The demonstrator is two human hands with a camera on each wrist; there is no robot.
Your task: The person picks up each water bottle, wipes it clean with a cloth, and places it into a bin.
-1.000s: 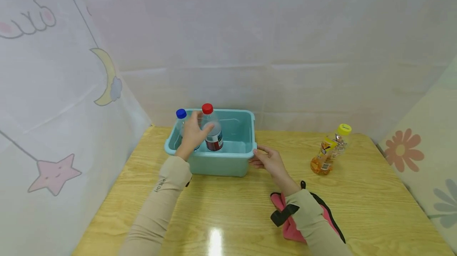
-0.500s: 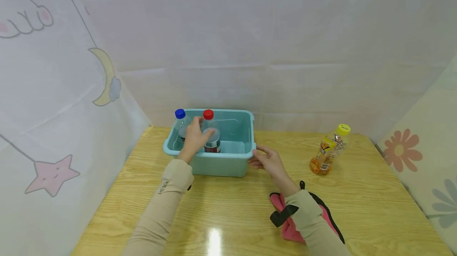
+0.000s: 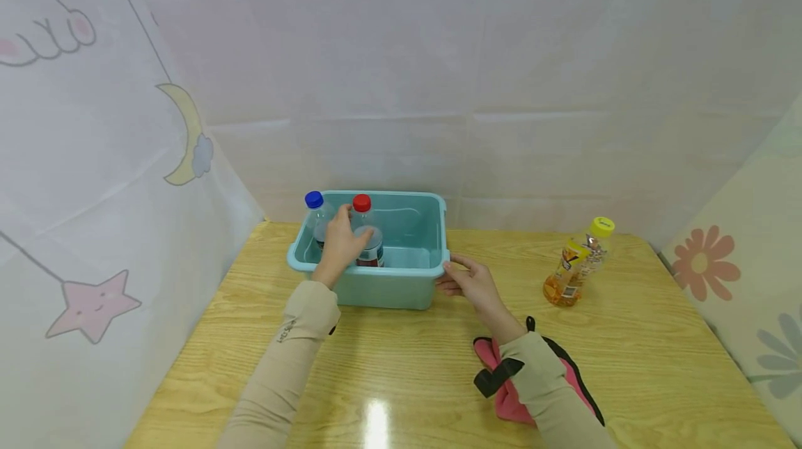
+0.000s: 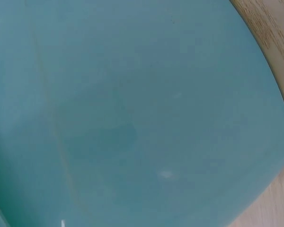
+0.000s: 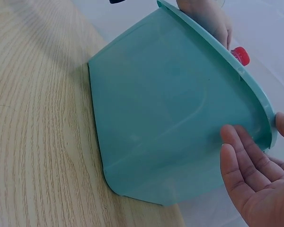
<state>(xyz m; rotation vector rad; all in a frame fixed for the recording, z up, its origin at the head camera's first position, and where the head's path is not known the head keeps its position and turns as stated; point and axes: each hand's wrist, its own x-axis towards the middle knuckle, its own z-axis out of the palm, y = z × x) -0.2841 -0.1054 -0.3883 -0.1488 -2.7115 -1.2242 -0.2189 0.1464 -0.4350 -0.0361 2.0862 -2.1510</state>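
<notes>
In the head view, a light teal plastic basin (image 3: 382, 290) stands on the table. Inside, at its left end, is a clear bottle with a blue cap (image 3: 315, 200). Beside it is a red-capped bottle (image 3: 371, 251) with a dark label, held by my left hand (image 3: 340, 246) with the thumb on its near side. The hand hides part of both bottles. My right hand (image 3: 474, 286) grips the basin's front right corner. In the right wrist view, the thumb of that hand (image 5: 262, 177) lies on the rim and the fingers are under it. The left wrist view shows only basin wall (image 4: 146, 113) and table.
A yellow-capped bottle with orange contents (image 3: 568, 275) stands on the table at the right. A pink cloth with black edging (image 3: 515, 404) lies partly under my right forearm. Behind the table hangs a pale printed sheet (image 3: 401, 73).
My left hand has lowered the red-capped bottle into the basin and shifted it slightly left. The right hand has stayed at the basin corner.
</notes>
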